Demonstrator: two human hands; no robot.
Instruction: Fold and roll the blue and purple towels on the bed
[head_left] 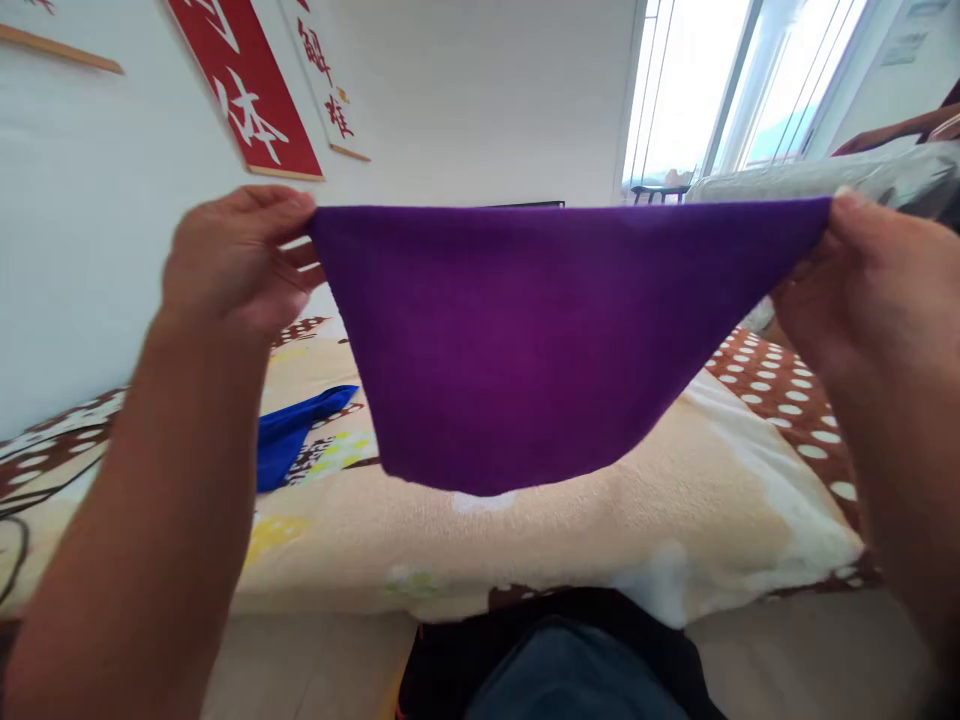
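Observation:
A purple cloth (510,340) hangs stretched between my two hands, above the bed. Its top edge is pulled nearly straight, and its lower edge curves and hangs free. My left hand (244,255) pinches the upper left corner between thumb and fingers. At the other end, my right hand (877,270) grips the upper right corner, with its fingers partly behind the cloth. A blue cloth (289,435) lies on the bed beyond my left forearm, which covers part of it.
The bed has a cream patterned blanket (562,540) over brown dotted bedding (795,400). Black cables (37,495) lie at the left. A plastic-wrapped bundle (795,175) and part of another person's arm (900,130) are at the upper right.

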